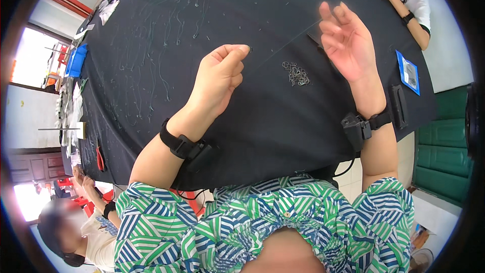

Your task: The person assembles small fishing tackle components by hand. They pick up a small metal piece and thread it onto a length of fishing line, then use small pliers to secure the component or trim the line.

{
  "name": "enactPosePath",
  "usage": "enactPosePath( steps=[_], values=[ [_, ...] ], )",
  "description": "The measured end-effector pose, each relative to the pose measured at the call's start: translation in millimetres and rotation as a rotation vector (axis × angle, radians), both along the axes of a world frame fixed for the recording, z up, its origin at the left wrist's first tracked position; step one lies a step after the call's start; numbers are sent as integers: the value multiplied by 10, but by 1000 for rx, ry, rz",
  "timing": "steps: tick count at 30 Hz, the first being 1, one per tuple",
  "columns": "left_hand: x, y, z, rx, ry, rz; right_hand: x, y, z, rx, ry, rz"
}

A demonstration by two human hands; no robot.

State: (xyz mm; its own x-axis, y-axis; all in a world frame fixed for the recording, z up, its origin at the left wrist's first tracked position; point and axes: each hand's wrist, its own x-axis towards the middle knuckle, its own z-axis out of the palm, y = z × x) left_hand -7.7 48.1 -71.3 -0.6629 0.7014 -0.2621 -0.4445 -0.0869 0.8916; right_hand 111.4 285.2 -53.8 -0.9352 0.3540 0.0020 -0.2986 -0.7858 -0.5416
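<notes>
My left hand is closed, thumb pressed against the index finger. A tiny dark fish hook seems to show at its fingertips, too small to see well. A thin greenish line runs straight from near that hand up to my right hand. Its fingers are curled with the palm turned up, and the line reaches them. Below and between the hands lies a small heap of dark metal hooks. A dark pointed tool lies partly hidden behind my right hand.
Several thin lines with small hooks spread over the left of the black cloth. A blue packet and a black case lie at right. Red-handled pliers rest at the left edge. Other people work around the table.
</notes>
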Motion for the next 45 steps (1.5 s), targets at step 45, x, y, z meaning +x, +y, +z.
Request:
enactPosePath(
  steps=[45],
  values=[
    [132, 27, -47, -172, 404, -236, -7, -459, -59, 1519, -102, -35]
  ],
)
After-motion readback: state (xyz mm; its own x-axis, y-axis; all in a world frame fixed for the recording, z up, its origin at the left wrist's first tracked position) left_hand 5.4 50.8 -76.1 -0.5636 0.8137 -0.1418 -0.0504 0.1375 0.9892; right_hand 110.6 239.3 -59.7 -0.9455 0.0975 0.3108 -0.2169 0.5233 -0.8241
